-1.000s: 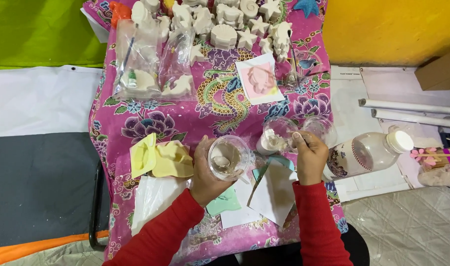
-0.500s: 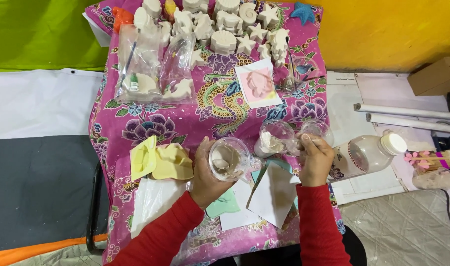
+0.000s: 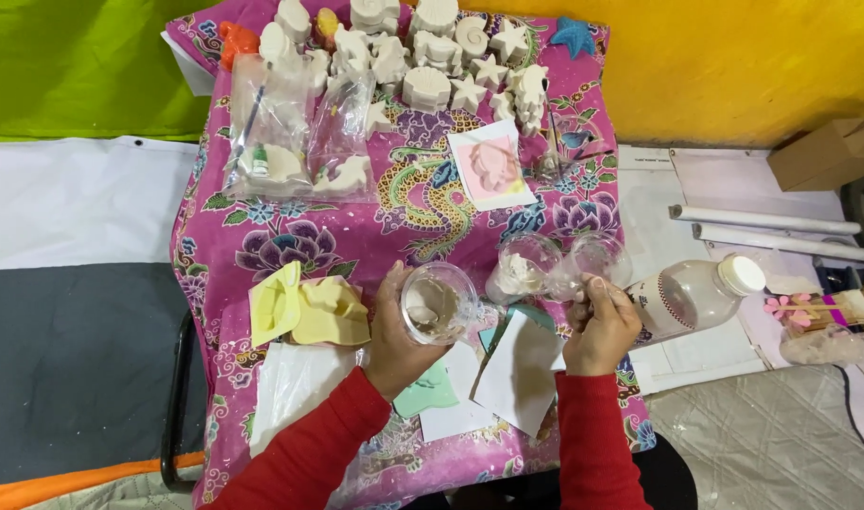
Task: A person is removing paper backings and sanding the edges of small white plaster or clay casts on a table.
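Clear plastic cup (image 3: 438, 302), pale residue inside, sits tilted in the left hand (image 3: 401, 331), grip closed round it, above the tabletop's (image 3: 262, 241) near edge. Right hand (image 3: 600, 326) grip is closed on something thin; can't make out what, fingers hide it. Versus 0.5 s ago: hands barely moved. Second cup (image 3: 524, 267) and a clear bottle (image 3: 696, 295) lie just beside. Matte white plaster figures (image 3: 422, 57) are cut off at top.
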